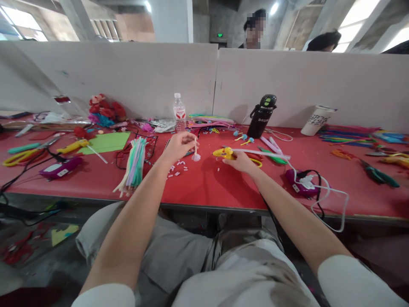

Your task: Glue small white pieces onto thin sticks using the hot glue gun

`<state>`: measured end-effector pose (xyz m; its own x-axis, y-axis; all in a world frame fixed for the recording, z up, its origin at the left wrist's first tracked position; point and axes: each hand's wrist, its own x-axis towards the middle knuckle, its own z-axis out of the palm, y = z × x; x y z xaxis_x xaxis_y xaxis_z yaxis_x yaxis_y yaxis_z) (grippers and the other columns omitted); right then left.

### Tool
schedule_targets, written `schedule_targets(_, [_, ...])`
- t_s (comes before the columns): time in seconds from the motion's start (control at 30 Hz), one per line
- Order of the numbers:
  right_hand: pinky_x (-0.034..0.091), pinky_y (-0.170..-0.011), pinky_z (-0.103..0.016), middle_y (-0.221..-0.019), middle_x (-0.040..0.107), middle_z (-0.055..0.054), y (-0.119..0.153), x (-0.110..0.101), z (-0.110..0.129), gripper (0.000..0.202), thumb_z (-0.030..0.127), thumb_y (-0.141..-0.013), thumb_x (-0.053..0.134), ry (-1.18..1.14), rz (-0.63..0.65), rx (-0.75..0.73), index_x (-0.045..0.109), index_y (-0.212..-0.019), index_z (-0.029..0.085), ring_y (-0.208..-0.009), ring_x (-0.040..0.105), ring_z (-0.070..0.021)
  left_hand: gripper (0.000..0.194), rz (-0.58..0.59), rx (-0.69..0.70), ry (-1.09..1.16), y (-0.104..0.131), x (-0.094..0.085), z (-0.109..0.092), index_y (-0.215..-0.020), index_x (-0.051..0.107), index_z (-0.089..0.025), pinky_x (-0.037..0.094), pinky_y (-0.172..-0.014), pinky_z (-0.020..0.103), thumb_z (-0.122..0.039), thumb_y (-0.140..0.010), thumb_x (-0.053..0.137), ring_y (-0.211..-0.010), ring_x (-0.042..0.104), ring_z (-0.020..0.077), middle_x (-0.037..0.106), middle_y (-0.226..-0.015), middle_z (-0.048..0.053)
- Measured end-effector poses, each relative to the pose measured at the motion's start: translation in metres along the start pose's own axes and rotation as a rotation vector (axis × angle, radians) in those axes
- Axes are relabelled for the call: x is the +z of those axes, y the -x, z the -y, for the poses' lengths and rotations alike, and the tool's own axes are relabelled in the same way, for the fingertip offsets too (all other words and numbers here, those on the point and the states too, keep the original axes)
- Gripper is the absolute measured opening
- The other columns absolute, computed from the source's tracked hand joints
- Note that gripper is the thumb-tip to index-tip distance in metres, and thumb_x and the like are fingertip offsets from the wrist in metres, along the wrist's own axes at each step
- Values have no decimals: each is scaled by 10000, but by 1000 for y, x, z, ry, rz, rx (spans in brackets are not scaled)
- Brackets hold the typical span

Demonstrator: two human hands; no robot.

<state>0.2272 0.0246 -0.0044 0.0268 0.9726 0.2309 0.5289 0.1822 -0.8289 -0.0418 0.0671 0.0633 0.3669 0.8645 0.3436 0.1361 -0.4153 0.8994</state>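
Observation:
My left hand (179, 147) is raised over the red table, thumb and fingers pinched on the top of a thin pale stem. A small pinkish-white tuft, like a little flower (196, 157), hangs at the stem's lower end. My right hand (241, 162) is closed at a yellow hot glue gun (221, 152), which points left towards the tuft. A long whitish glue stick (262, 152) extends from the gun's back to the right. Small pale cut pieces (177, 168) lie scattered below my left hand. The fingertips of my right hand are partly hidden.
A bundle of pastel pipe cleaners (134, 164) lies left of my left arm. A water bottle (179, 113), black flask (261, 117) and white cup (316, 121) stand near the partition (128, 81). Purple boxes with cords (60, 167) lie at both sides. Pliers (378, 174) rest far right.

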Motion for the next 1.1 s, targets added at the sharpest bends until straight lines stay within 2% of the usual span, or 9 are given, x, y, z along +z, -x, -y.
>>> schedule_targets(0.13, [510, -639, -311, -758, 682, -27, 3, 21, 3, 310, 408, -660, 798, -482, 123, 23, 681, -843, 187, -658, 611, -162, 191, -32, -3, -15, -2, -3, 9, -889, 615, -150, 560, -716, 313, -284, -773, 687, -769, 710, 190, 725, -854, 88])
schedule_targets(0.23, [536, -647, -327, -704, 666, -28, 10, 31, 8, 330, 476, -693, 773, -608, 151, 62, 663, -782, 179, -620, 611, -156, 192, -51, -25, -10, -3, -3, 15, -884, 617, -144, 567, -715, 319, -271, -761, 693, -754, 707, 187, 726, -862, 95])
schedule_targets(0.43, [494, -647, -269, -692, 667, -19, 17, 36, 10, 345, 508, -741, 733, -483, 197, 17, 676, -752, 168, -609, 588, -123, 172, -45, -37, -21, -2, 2, 17, -853, 629, -148, 570, -708, 295, -265, -753, 706, -728, 691, 162, 721, -842, 77])
schedule_targets(0.7, [458, -582, -259, -654, 650, -27, 24, 35, 19, 344, 508, -775, 700, -392, 228, 33, 661, -686, 178, -584, 568, -128, 150, -57, -52, -39, -2, 5, 17, -829, 632, -156, 573, -679, 296, -256, -746, 707, -686, 677, 153, 718, -825, 69])
schedule_targets(1.1, [432, -549, -253, -630, 616, -18, 24, 35, 15, 393, 552, -807, 652, -321, 247, 23, 627, -667, 186, -569, 549, -124, 157, -46, -39, -57, -3, 4, 17, -835, 633, -159, 576, -682, 316, -271, -755, 710, -694, 684, 169, 713, -813, 80])
